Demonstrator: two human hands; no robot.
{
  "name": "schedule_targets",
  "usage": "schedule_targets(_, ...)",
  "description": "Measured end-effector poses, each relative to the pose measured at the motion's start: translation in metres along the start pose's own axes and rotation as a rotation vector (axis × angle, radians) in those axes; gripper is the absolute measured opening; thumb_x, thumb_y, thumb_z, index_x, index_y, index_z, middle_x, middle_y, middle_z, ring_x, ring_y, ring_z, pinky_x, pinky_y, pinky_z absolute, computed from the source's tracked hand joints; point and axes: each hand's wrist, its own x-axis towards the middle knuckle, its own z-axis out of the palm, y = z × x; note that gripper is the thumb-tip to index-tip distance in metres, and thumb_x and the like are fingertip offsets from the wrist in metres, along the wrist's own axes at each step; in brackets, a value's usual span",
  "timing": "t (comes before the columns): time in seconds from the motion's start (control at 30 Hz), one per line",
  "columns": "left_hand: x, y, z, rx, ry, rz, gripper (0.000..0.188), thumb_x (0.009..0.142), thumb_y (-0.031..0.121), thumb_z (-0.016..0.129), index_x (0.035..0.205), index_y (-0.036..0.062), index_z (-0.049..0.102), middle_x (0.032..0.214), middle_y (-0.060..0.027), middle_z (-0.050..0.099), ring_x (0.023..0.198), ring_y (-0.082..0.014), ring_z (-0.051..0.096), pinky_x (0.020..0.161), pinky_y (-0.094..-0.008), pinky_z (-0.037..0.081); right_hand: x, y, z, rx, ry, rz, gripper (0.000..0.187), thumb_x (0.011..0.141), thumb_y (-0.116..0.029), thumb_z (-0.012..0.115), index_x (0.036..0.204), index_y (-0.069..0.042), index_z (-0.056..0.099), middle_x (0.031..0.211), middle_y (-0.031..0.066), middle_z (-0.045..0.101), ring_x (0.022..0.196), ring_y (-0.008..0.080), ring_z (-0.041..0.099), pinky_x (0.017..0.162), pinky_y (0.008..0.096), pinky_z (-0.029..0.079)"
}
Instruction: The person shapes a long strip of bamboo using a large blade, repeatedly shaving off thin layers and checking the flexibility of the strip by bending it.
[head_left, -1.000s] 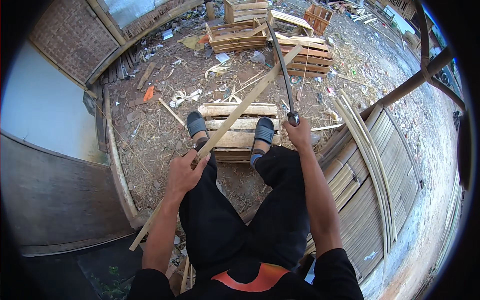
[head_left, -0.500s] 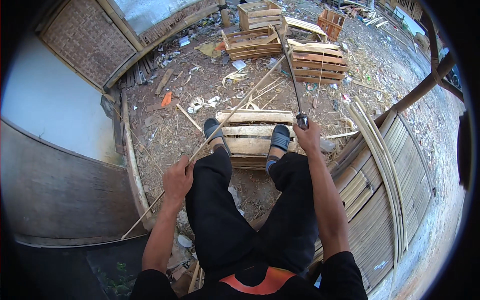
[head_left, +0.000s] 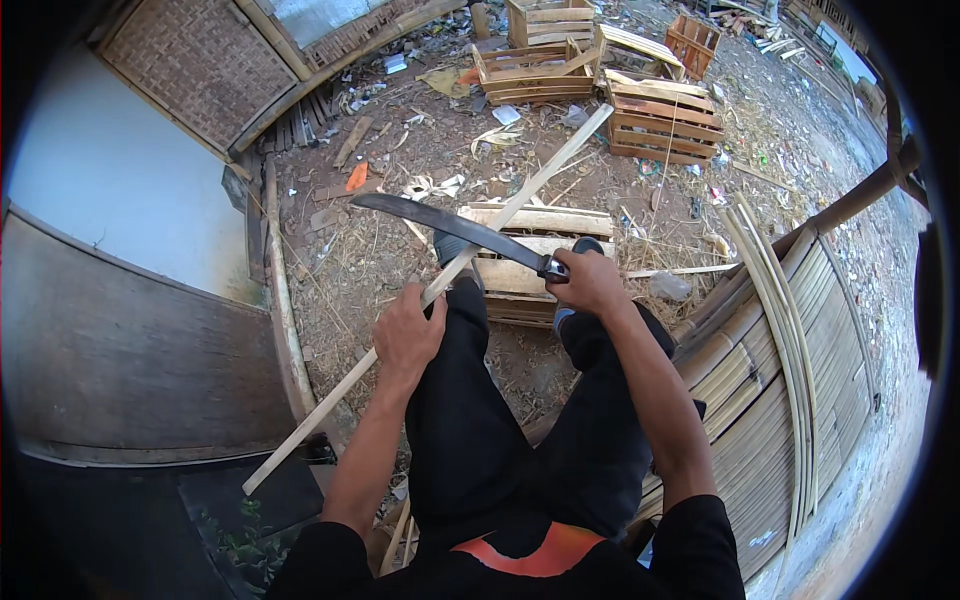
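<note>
Machete (head_left: 430, 216) swings twelve to ten o'clock across wooden strip (head_left: 340, 397), right fingers (head_left: 563, 288) closed round machete, left fingers (head_left: 410, 303) round strip.

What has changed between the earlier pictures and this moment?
The right hand has swung the long blade leftward: it pointed away ahead, and now lies across the pale strip in the view; whether they touch is unclear. The strip, nearly edge-on half a second ago, shows its broad face again. Nothing was let go: the left hand keeps the strip, the right keeps the blade's handle. The slatted crate stayed put.
</note>
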Motion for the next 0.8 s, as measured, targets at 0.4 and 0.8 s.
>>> schedule_targets(0.4, -0.004, -0.017, 0.0, -0.1, 0.089, -0.077, 0.034, 0.086, 0.038, 0.066, 0.093, 0.0052, 0.066, 0.077, -0.0178, 0.067, 0.072, -0.04, 0.065, 0.066, -0.0489, 0.05, 0.022, 0.001, 0.01, -0.125, -0.186, 0.066, 0.032, 0.068, -0.035, 0.067, 0.085, -0.009, 0.071, 0.083, 0.0159, 0.07, 0.082, 0.035, 0.068, 0.074, 0.045, 0.055)
schedule_targets(0.8, -0.023, -0.021, -0.001, 0.023, 0.143, 0.051, 0.039, 0.083, 0.045, 0.071, 0.088, 0.0071, 0.064, 0.076, -0.0121, 0.065, 0.071, -0.0347, 0.065, 0.059, -0.0454, 0.048, 0.028, 0.083, -0.001, 0.075, -0.042, 0.523, 0.043, 0.073, -0.041, 0.067, 0.097, -0.006, 0.072, 0.095, 0.021, 0.07, 0.092, 0.0397, 0.067, 0.083, 0.0468, 0.053)
